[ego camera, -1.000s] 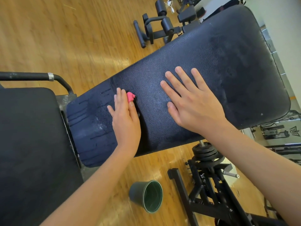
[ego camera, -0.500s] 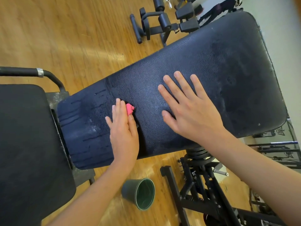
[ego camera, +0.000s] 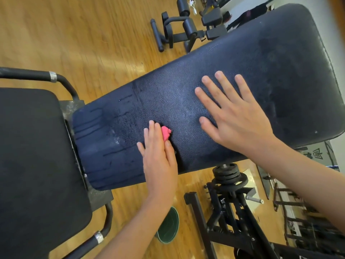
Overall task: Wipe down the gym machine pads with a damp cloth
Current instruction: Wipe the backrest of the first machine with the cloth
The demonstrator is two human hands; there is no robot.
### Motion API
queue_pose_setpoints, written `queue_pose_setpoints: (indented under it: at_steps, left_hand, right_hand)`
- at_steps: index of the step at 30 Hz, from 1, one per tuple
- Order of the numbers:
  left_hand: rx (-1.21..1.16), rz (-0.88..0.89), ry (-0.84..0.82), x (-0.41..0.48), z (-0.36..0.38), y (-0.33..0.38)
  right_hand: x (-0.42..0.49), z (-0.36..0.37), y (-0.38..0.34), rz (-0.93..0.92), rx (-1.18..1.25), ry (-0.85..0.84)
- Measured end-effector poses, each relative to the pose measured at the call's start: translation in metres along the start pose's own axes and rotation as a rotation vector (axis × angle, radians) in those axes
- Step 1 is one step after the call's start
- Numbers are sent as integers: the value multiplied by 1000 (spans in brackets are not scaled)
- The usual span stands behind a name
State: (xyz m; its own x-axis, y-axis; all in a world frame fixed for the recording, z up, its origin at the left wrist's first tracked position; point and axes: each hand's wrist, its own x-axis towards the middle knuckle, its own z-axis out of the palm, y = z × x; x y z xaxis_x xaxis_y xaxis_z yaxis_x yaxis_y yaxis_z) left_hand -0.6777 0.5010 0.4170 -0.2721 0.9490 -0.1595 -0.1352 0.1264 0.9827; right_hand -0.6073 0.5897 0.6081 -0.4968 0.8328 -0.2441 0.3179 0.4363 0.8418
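1. Left hand is down flat on the back pad, fingers straight and pressed close together, none of them curled
2. Pink cloth is trapped under that hand; only a small bunched tip pokes out between forefinger and thumb, just right of the fingertips, touching the pad
3. Right hand lies palm-down on the same pad, fingers fanned wide and straight, gripping nothing, well right of the cloth
4. Dark wet streaks run left of the left fingers
5. Writing: a pale mark shows beyond the right wrist, too small to read
6. Green bucket sits below the left wrist on the wooden floor
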Motion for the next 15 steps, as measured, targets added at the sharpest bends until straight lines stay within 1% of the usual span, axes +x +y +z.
queue_pose_setpoints:
  at_steps: [4, 11, 15]
  left_hand:
    - [-9, 5, 12, -1, 4, 0]
    - [-31, 28, 48, 34, 2, 4]
    - [-26, 5, 64, 47, 1, 2]
  right_hand:
    - [-1, 1, 0, 4, -4, -8]
    - [-1, 1, 1, -1, -5, -14]
    - [0, 0, 3, -4, -12, -23]
